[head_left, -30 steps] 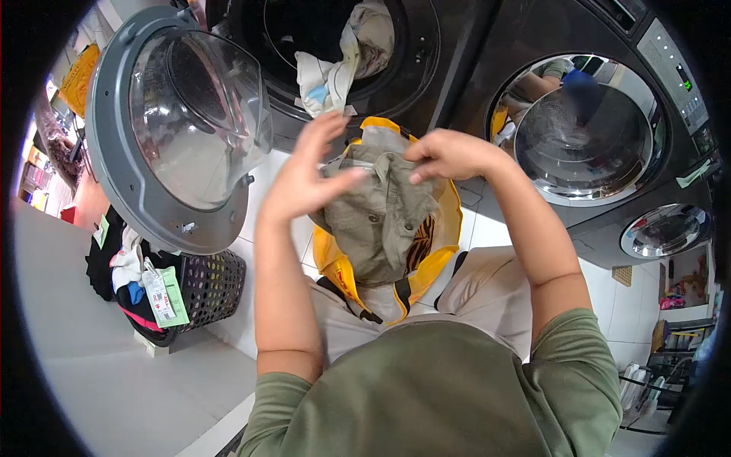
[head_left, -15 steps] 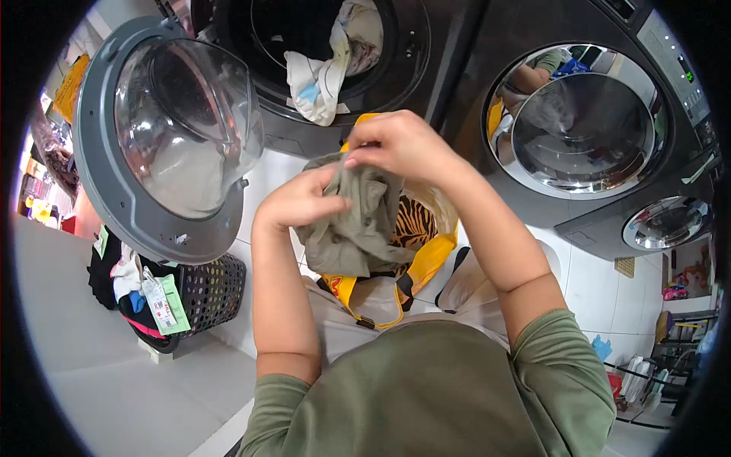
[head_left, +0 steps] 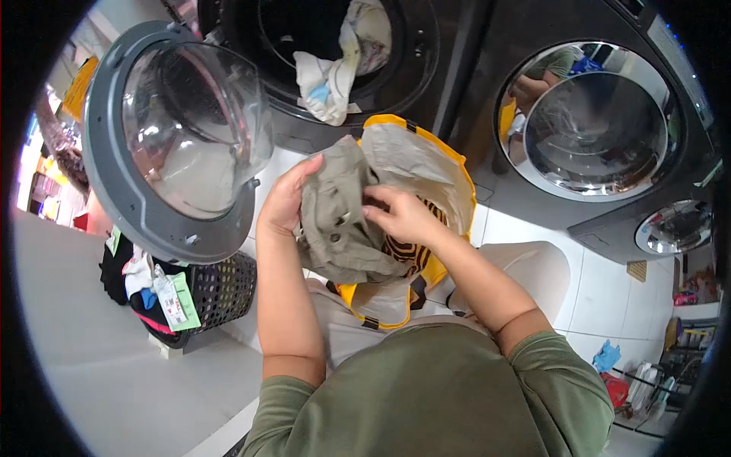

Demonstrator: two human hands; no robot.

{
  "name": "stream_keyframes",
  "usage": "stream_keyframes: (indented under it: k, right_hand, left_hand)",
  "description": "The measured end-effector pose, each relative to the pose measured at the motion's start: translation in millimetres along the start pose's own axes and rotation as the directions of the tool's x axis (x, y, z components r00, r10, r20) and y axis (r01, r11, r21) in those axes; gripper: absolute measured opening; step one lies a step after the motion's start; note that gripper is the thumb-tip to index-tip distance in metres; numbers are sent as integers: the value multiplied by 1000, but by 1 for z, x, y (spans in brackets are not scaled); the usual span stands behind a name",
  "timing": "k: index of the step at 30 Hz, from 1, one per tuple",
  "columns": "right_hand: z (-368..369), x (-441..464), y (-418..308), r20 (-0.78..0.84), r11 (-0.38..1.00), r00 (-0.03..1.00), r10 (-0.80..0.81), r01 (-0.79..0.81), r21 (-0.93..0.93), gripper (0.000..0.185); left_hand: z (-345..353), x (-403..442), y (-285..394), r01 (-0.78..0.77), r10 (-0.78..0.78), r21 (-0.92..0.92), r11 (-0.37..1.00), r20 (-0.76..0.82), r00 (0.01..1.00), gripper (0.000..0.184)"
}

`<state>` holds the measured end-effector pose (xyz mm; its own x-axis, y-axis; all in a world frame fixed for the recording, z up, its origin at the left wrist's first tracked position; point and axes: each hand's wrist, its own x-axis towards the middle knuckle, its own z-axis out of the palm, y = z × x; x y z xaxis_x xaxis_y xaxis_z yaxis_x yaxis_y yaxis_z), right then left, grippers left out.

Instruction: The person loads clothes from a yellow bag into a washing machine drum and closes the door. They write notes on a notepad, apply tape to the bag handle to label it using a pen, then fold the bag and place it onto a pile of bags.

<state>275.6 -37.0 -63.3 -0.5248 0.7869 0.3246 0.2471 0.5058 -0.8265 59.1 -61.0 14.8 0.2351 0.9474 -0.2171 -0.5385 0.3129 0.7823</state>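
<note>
An olive-grey buttoned garment (head_left: pixel 333 228) is held up over a yellow bag (head_left: pixel 415 148) with a whitish lining. My left hand (head_left: pixel 285 199) grips the garment along its upper left side, thumb toward the top. With bent fingers, my right hand (head_left: pixel 403 217) holds the cloth at its right edge; the fingertips are partly hidden in a fold. Inside the bag, beneath my right hand, lies a tiger-striped cloth (head_left: pixel 434 213). The garment's lower end drapes over the near side of the bag.
An open washer door (head_left: pixel 103 145) stands at left; white laundry (head_left: pixel 327 84) hangs from its drum. A closed front-loading machine (head_left: pixel 594 129) is on the right. A perforated basket (head_left: pixel 225 293) of clothes with paper tags sits at lower left. A blue glove-like item (head_left: pixel 607 356) is at lower right.
My right hand has moved down from the garment's top to its right edge. My left hand has shifted up and left. The garment is spread more, showing buttons, and the bag's opening shows more.
</note>
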Motion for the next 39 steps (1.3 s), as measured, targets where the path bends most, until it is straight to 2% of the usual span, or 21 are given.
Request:
stream_keyframes:
  k: [3, 6, 7, 8, 9, 11, 12, 16, 22, 25, 26, 27, 28, 29, 30, 31, 32, 33, 35, 36, 39]
  right_hand:
    - [-11, 2, -17, -322, 987, 935, 148, -119, 108, 23]
    - [-17, -2, -42, -112, 963, 961, -254, 240, -121, 24]
    - [-14, -1, -46, 25, 898, 920, -390, 386, -210, 27]
    - [-2, -4, -29, 218, 894, 963, -158, 233, -384, 40]
    - [5, -5, -8, 335, 776, 918, -210, 365, -514, 43]
    - [10, -4, 23, 581, 438, 781, -230, 616, -655, 48]
    - [15, -2, 27, 624, 367, 751, -215, 655, -661, 49]
    - [32, -13, 38, 663, 477, 733, -151, 641, -601, 53]
    - [45, -30, 64, 773, 753, 633, 49, 485, -445, 61]
    - [51, -48, 78, 876, 919, 447, 184, 237, -314, 65]
    - [53, -49, 73, 905, 936, 370, 211, 191, -296, 67]
    - [57, -49, 69, 912, 930, 347, 217, 209, -301, 68]
    - [19, -13, -6, 868, 879, 163, 468, 15, -477, 55]
    - [5, -4, 2, 889, 921, 264, 375, 3, -389, 49]
    - [-16, 8, 2, 818, 875, 347, 458, -14, -484, 46]
    - [-47, 18, -18, 751, 956, 619, 229, 2, -293, 41]
    - [-69, 34, -10, 690, 978, 713, 129, 23, -207, 38]
    - [-104, 54, -70, 611, 960, 768, 194, -20, -280, 38]
    - [-146, 79, -72, 333, 995, 942, 45, -13, -98, 41]
    - [-162, 88, -84, 236, 996, 971, -40, 58, -70, 36]
    - [-190, 105, -86, 67, 998, 996, -55, 57, -24, 23]
  left_hand:
    - [-6, 2, 3, -56, 56, 94, 994, -2, 998, 55]
    - [25, 3, -6, -62, 74, 191, 980, -57, 996, 56]
    - [32, 5, -12, -59, 90, 497, 866, -38, 995, 55]
    - [37, 8, -18, -56, 101, 752, 656, -14, 995, 54]
    - [43, 11, -24, -53, 109, 925, 375, 13, 994, 54]
    - [66, 4, -52, -70, 152, 997, 25, 65, 986, 49]
    - [70, 8, -68, -45, 89, 999, 11, 44, 995, 48]
    - [68, 15, -97, -18, -16, 1000, -1, 18, 1000, 44]
    - [46, 33, -112, -217, 179, 955, 201, 182, 967, 45]
    - [56, 40, -121, -147, 171, 976, 159, 119, 978, 50]
    - [67, 31, -100, 28, 8, 975, 221, -31, 999, 51]
    - [50, 35, -102, -162, 111, 924, 347, 131, 985, 48]
    - [39, 38, -94, -147, 168, 879, 454, 77, 983, 52]
    - [29, 38, -79, -70, 176, 854, 515, -26, 984, 55]
    - [1, 50, -75, -15, 177, 779, 627, -123, 976, 58]
    - [-21, 46, -56, -24, 47, 705, 709, -12, 999, 57]
    - [-34, 39, -42, -15, -72, 623, 782, 113, 991, 55]
    - [-30, 31, -40, -59, -84, 591, 804, 212, 974, 50]
    - [-19, 19, -35, -154, -92, 521, 840, 416, 905, 44]
    - [-28, 30, -40, -197, -144, 646, 737, 435, 889, 47]
    - [1, 23, -23, -23, -321, 939, 342, 140, 937, 49]
